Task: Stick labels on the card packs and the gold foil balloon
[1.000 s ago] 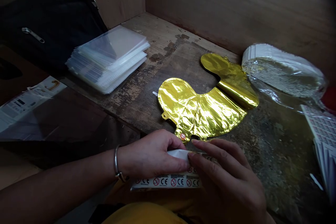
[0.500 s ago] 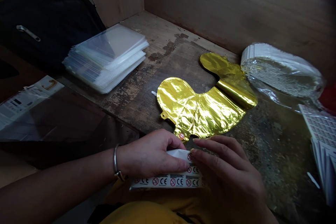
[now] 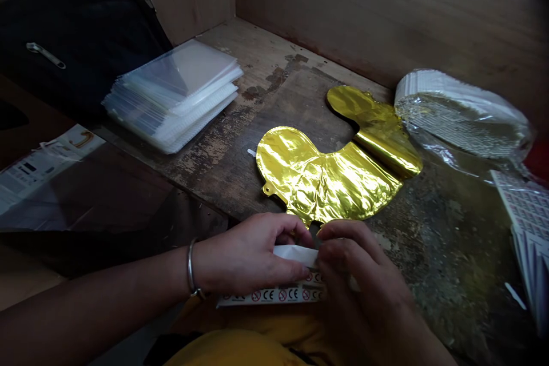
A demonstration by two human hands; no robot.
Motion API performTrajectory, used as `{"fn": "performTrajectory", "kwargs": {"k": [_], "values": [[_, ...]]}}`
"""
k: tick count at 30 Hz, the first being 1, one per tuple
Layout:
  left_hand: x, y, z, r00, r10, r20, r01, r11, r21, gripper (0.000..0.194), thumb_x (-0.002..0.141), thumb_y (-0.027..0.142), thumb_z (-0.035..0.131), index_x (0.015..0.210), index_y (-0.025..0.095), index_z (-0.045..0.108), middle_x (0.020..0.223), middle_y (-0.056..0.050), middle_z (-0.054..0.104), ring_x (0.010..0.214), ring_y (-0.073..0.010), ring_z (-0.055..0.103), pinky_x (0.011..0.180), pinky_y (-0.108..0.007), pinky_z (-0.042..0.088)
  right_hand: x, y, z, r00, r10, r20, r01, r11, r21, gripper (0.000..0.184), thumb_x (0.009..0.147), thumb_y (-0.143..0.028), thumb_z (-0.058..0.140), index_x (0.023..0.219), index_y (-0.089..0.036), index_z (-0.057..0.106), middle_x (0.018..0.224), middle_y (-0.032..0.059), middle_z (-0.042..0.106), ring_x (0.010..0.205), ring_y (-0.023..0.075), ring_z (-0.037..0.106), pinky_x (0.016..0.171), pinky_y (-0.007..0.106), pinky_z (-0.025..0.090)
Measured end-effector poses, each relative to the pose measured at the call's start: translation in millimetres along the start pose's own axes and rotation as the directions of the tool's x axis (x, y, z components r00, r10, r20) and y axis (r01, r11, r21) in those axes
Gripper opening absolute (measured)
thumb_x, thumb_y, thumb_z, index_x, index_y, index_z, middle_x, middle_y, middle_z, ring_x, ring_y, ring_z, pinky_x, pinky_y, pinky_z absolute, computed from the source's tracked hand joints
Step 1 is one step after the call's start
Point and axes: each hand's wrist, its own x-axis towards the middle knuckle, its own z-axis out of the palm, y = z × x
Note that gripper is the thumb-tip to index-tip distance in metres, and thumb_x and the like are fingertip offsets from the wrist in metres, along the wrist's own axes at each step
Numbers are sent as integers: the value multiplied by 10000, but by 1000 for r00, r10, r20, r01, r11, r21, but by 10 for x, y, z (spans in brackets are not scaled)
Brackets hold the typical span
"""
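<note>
My left hand grips a white sticker sheet printed with CE marks and red warning circles, its thumb pressed on top. The sheet's upper edge bends over between thumb and forefinger. My right hand is closed at the right end of that bent edge, thumb and fingertips pinched there; what exactly lies between them is partly hidden. Just beyond both hands, a flat gold foil balloon lies curved on the worn wooden table, its lower tab partly covered by my fingers.
A stack of clear plastic sleeves lies at the back left, beside a black bag. At right are a plastic-wrapped bundle of white strips and more printed sheets. Wooden panels wall in the back.
My right fingers have curled in and drawn closer together at the sheet's bent edge. My left hand has barely shifted, and the balloon lies where it was.
</note>
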Motion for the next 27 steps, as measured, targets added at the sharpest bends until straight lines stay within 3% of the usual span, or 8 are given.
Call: {"fn": "performTrajectory", "kwargs": {"k": [3,7,12,19,21,23,25,27], "values": [[-19,-16,-1,986,152,-65,-138,974,178,326,771,157,630,1082,231,565,947,8,607,876,-160,561,753,-242,454,4,-44,-72,996,80,39,-83,993,84,131,866,-84,493,895,-212,503,1043,67,523,982,155,548,769,227,491],[-48,-29,6,945,325,-24,-283,856,433,142,808,134,612,918,214,652,1043,-15,582,964,-160,561,881,-266,433,55,-89,-174,979,167,115,-183,971,153,108,889,-124,489,889,-232,486,1041,46,527,997,145,553,801,212,491],[-92,-10,41,921,386,-51,-329,841,429,201,756,325,736,908,211,668,1117,-10,575,1019,-165,570,911,-264,449,111,-140,-212,952,230,202,-250,965,83,108,884,-140,502,907,-245,510,1073,43,509,1016,161,540,814,255,480],[-82,-29,71,901,427,-73,-355,824,442,60,824,169,620,848,189,671,1044,-3,594,968,-125,588,875,-237,458,126,-211,-178,926,256,277,-280,958,51,100,884,-141,482,864,-232,518,1041,46,527,945,163,560,775,281,498],[-67,-43,74,900,429,-77,-358,829,431,68,832,160,610,835,184,673,1030,-6,597,963,-125,589,874,-239,459,127,-205,-181,943,261,206,-269,963,9,86,882,-163,502,896,-235,548,1075,50,532,986,173,556,794,283,489],[-60,-60,76,900,423,-104,-351,846,401,75,831,145,608,827,180,674,1027,-8,600,971,-124,591,884,-239,458,107,-179,-207,961,276,-4,-276,958,-83,80,871,-198,545,931,-235,583,1085,57,540,1014,190,549,831,301,466],[-61,-83,78,903,408,-132,-345,874,341,74,831,141,610,823,175,675,1039,-13,601,979,-123,596,895,-236,459,63,-147,-249,929,296,-223,-332,933,-141,62,862,-227,581,917,-236,609,1023,49,561,963,188,558,816,299,447],[-62,-110,77,908,385,-162,-335,903,267,71,837,151,612,832,171,680,1041,-21,605,980,-126,602,894,-238,466,5,-123,-283,905,360,-228,-385,920,-75,39,868,-250,583,864,-241,621,923,29,578,865,168,570,737,271,450]]}}
